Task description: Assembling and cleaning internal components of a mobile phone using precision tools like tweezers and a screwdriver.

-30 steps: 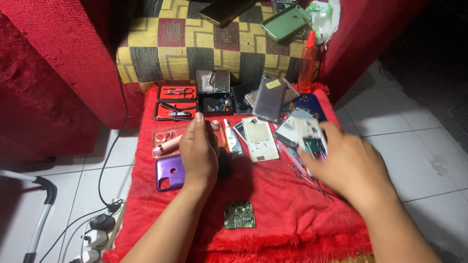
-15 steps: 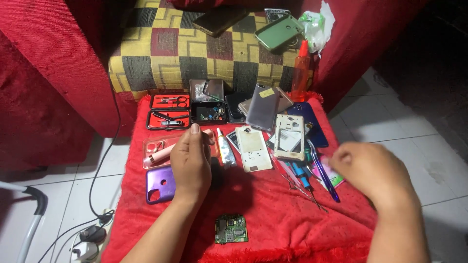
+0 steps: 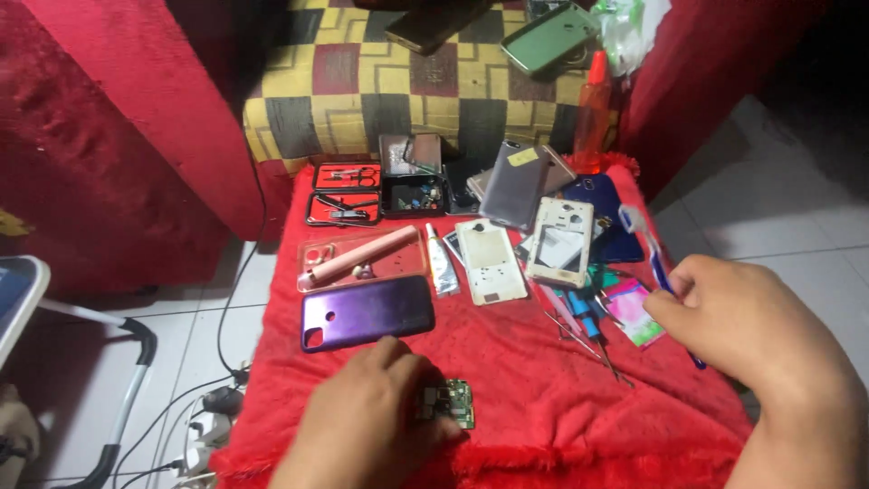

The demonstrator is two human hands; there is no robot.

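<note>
Fingers of the left hand (image 3: 362, 426) are curling over one small green circuit board (image 3: 450, 404), which is lying near the front edge of the red cloth (image 3: 534, 398). Fingers of the right hand (image 3: 742, 326) are closing around one blue toothbrush (image 3: 654, 258). Head view is also showing one purple back cover (image 3: 367, 312), two pale phone frames (image 3: 525, 254) and two red tool cases (image 3: 344, 192).

glossy purple cover (image 3: 367, 312), seemingly plastic, fuzzy red cloth (image 3: 534, 398)
</note>
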